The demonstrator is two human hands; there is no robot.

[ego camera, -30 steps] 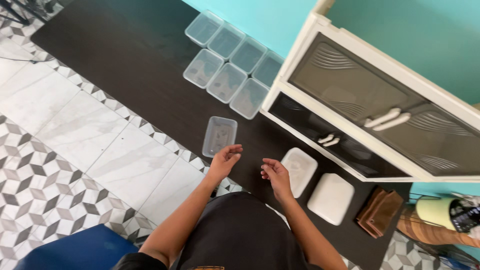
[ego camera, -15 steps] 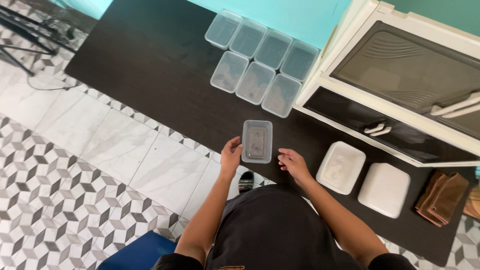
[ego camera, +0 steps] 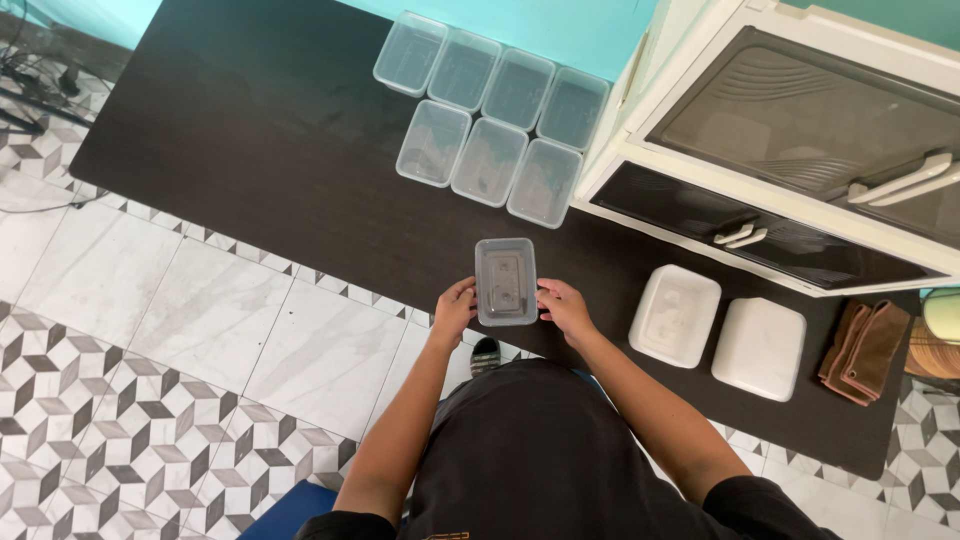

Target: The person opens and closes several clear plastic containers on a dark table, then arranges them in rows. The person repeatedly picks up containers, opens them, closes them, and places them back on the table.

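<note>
Between both hands [ego camera: 455, 308] [ego camera: 565, 308], one clear container [ego camera: 505, 281]; seven more containers [ego camera: 490, 108] behind

The clear plastic container [ego camera: 505, 281] is looking smooth and slightly frosted. The dark table [ego camera: 250, 130] is showing a matt wood grain. The brown cloth [ego camera: 862, 350] is appearing soft; the floor tiles [ego camera: 200, 330] are gleaming faintly.
</note>
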